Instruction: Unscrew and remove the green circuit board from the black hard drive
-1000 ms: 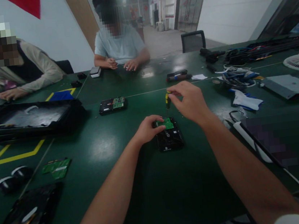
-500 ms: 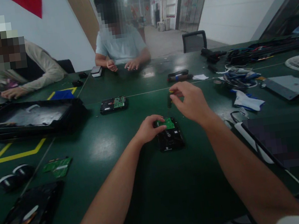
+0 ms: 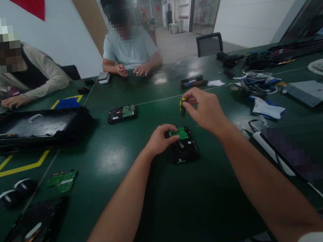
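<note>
A black hard drive (image 3: 184, 151) with a green circuit board (image 3: 182, 133) on its upper face lies on the table in front of me. My left hand (image 3: 163, 138) grips the drive at its left side, thumb and fingers over the edge of the board. Above the far end of the drive, my right hand (image 3: 202, 106) pinches a small yellow and black screwdriver (image 3: 182, 108). The screwdriver stands nearly upright, its thin shaft pointing down at the board; whether the tip touches a screw is too small to tell.
A second hard drive (image 3: 122, 113) lies farther back. At left are a black tray (image 3: 32, 127), a loose green board (image 3: 63, 181) and a larger black unit (image 3: 31, 235). Gloves (image 3: 267, 107), a metal box (image 3: 315, 93) and cables are at right. Two people sit across the table.
The screwdriver in my right hand has turned slightly, showing more of its yellow handle and its shaft over the board. My left hand and the hard drive have stayed in place.
</note>
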Action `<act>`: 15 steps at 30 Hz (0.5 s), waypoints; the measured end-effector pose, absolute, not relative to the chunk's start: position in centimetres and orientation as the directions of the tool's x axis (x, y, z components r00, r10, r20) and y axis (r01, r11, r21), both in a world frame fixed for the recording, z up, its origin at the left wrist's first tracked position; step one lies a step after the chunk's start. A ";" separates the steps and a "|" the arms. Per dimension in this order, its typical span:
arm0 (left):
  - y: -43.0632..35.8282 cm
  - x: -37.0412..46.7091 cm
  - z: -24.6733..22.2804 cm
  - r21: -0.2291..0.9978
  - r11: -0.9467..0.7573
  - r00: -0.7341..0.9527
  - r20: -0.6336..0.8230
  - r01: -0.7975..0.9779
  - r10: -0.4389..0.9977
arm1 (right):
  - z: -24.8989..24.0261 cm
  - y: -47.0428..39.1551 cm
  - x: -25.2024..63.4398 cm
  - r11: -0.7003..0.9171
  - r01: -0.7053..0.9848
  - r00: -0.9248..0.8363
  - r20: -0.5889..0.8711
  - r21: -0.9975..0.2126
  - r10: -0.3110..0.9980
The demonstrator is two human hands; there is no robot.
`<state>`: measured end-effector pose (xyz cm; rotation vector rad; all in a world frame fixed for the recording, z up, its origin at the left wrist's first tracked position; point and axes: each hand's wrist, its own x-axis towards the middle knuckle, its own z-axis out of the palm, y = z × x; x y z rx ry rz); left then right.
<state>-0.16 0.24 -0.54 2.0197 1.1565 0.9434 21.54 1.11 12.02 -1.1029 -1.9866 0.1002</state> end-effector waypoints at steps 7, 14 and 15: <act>0.2 -0.1 -0.5 0.784 -0.429 0.363 0.279 0.448 0.889 | 12.1 1.1 21.7 0.618 0.697 -0.309 0.624 -0.364 0.717; 0.2 -0.1 -0.4 0.791 -0.408 0.364 0.253 0.455 0.896 | 11.8 1.3 21.8 0.609 0.684 -0.288 0.618 -0.401 0.731; 0.2 -0.1 -0.4 0.790 -0.404 0.363 0.247 0.461 0.898 | 11.9 1.3 21.8 0.613 0.688 -0.298 0.618 -0.390 0.727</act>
